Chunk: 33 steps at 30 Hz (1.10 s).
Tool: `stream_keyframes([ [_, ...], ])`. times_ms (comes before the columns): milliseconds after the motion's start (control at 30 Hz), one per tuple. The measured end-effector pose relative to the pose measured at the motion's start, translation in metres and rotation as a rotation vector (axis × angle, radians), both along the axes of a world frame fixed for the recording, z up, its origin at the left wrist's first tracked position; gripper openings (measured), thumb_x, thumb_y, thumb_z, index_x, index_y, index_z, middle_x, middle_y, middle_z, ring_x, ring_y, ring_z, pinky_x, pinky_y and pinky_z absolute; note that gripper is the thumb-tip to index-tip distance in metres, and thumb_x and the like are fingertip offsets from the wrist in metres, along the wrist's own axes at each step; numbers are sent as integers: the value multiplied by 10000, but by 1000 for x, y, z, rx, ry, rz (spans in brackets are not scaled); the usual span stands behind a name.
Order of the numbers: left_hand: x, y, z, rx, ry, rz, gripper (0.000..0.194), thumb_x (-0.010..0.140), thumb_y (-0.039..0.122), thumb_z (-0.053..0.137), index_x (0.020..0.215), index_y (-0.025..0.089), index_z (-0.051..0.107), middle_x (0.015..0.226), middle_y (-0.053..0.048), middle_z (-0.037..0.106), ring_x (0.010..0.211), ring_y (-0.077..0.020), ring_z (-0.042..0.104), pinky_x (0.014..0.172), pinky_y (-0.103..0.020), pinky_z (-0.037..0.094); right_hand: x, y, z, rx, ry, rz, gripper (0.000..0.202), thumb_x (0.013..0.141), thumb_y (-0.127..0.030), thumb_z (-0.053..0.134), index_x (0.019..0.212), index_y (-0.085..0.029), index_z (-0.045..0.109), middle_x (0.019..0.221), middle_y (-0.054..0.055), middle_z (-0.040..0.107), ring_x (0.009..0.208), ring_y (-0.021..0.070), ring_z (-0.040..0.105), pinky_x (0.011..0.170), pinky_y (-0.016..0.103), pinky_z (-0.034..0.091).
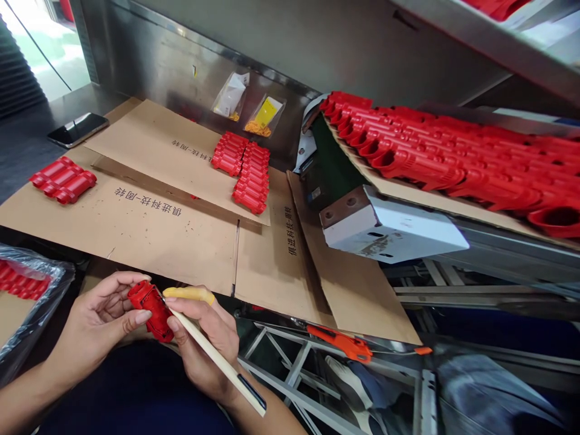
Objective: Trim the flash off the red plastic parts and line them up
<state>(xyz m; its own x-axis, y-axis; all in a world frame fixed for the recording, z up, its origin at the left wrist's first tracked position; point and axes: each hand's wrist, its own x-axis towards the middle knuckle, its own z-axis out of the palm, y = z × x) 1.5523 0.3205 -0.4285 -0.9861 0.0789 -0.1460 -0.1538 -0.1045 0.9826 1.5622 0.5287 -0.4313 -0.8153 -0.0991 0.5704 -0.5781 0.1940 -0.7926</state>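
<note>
A red plastic cylindrical housing point(157, 311), with slots along its side, is tilted between my two hands near the lower edge of the view. The thumb and fingers of my left hand point(106, 314) grip its upper left end. My right hand point(206, 335) is closed around a slim cream-handled tool point(220, 360) with a black patch near its back end. Its thin tip meets the side of the housing, though its exact shape is hard to make out. A yellow finger cot point(189, 294) covers the right index finger, and the right thumb rests by the housing's lower end.
Cardboard sheets point(199, 254) cover the bench, bearing red housings point(63, 180) at left and more point(251, 175) at centre. Behind lie a phone point(78, 130) and two small bags point(266, 116). Rows of housings point(421, 151) fill a raised rack at right. Orange-handled cutters point(342, 343) lie below.
</note>
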Motion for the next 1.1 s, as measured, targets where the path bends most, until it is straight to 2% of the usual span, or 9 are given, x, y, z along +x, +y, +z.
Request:
stream_keyframes([
  [167, 0, 5, -4, -33, 93, 71, 385, 802, 288, 975, 1149, 290, 809, 1057, -44, 814, 962, -190, 794, 871, -171, 628, -4, -2, 2, 24, -61, 66, 238, 1050, -208, 656, 1286, -229, 665, 1243, 108, 775, 1135, 229, 748, 963, 377, 657],
  [367, 4, 13, -3, -147, 315, 120, 349, 864, 192, 903, 1148, 357, 786, 1083, 5, 719, 1003, -149, 704, 922, -167, 587, -12, -15, -8, 199, 267, 1, 363, 1036, -76, 563, 1382, -181, 587, 1077, 144, 777, 1071, 269, 749, 974, 503, 659],
  [467, 4, 13, -1, -152, 318, 172, 321, 857, 205, 911, 1122, 332, 781, 1105, -2, 723, 1016, -157, 706, 939, -182, 584, -11, -20, -9, 205, 288, -36, 380, 1039, -65, 544, 1399, -182, 585, 1095, 150, 774, 1055, 264, 756, 956, 499, 673],
  [533, 3, 11, -1, -134, 222, 210, 349, 820, 245, 955, 1112, 307, 774, 1075, -10, 748, 953, -163, 729, 884, -188, 604, -8, -18, -8, 125, 196, -32, 308, 1063, -110, 542, 1343, -214, 614, 1153, 148, 775, 1107, 263, 753, 955, 493, 672],
  [633, -1, 6, 2, -2, 42, 192, 403, 765, 323, 1006, 1094, 262, 780, 975, -32, 776, 844, -175, 745, 780, -194, 623, -6, -8, -6, -128, -79, 52, 146, 1111, -325, 605, 1213, -239, 665, 1223, 129, 781, 1162, 256, 761, 961, 450, 670],
  [800, -8, 8, 13, 315, -217, 131, 497, 723, 397, 1032, 1127, 201, 819, 1027, -100, 805, 882, -203, 758, 819, -224, 624, -13, 10, -15, -531, -401, 330, 324, 1023, -529, 742, 1055, -221, 648, 1116, 130, 815, 1005, 268, 821, 927, 483, 676],
  [967, -5, 16, 21, 409, -347, 111, 541, 723, 384, 1026, 1184, 191, 818, 1101, -140, 808, 972, -255, 771, 862, -273, 630, -20, 17, -13, -638, -481, 424, 496, 932, -668, 782, 862, -239, 544, 780, 69, 768, 780, 255, 803, 671, 379, 662],
  [1033, -2, 16, 19, 420, -354, 92, 549, 748, 377, 1009, 1225, 198, 803, 1121, -144, 805, 1001, -275, 777, 890, -303, 632, -23, 22, -9, -643, -409, 452, 565, 937, -712, 744, 757, -249, 475, 604, 7, 670, 683, 230, 770, 616, 342, 641],
  [1100, -5, 11, 17, 392, -333, 50, 545, 804, 407, 967, 1276, 212, 775, 1143, -143, 799, 999, -283, 779, 900, -330, 630, -25, 31, -8, -585, -295, 511, 612, 961, -748, 680, 698, -245, 450, 572, 1, 659, 634, 216, 754, 613, 349, 647],
])
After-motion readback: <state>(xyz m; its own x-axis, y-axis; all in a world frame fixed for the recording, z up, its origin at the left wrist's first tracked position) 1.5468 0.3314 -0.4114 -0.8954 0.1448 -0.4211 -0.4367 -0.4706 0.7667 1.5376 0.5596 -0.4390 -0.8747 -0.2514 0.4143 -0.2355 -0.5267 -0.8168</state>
